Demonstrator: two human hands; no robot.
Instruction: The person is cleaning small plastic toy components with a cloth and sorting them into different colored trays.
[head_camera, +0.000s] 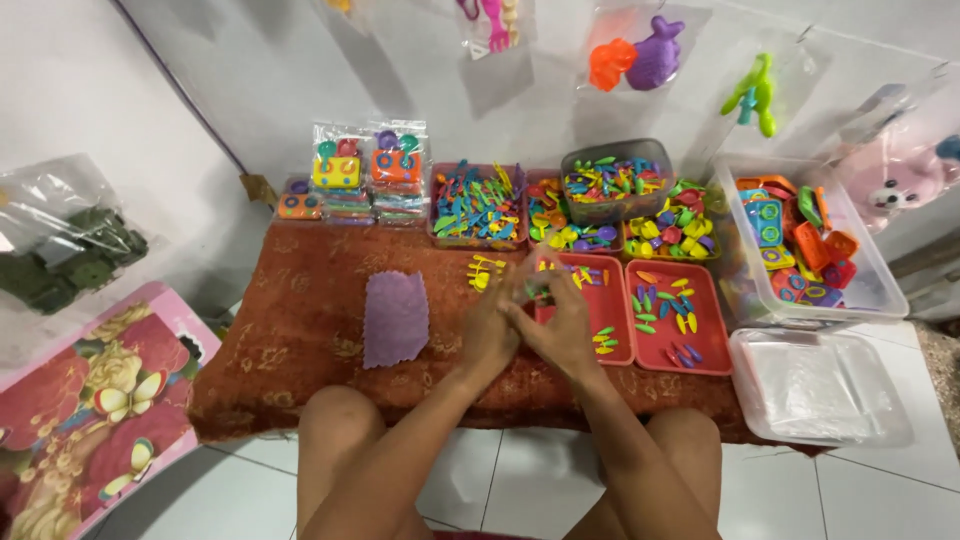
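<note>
A purple cloth (395, 317) lies left on the desk (300, 300). The left hand (487, 330) and right hand (562, 325) meet at centre, fingers pinched around small coloured toy pieces (540, 290), barely visible. Red trays (715, 330) of similar pieces sit right, nearer the right hand.

Purple cloth (395, 317) on rust-red, gold-flowered table cover (300, 340)

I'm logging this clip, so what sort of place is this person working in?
Probably a home workspace for sorting and packing small plastic toys: a low cloth-covered table on a tiled floor, red trays and clear tubs of colourful toy pieces, and bagged toys hung on the wall.
</note>
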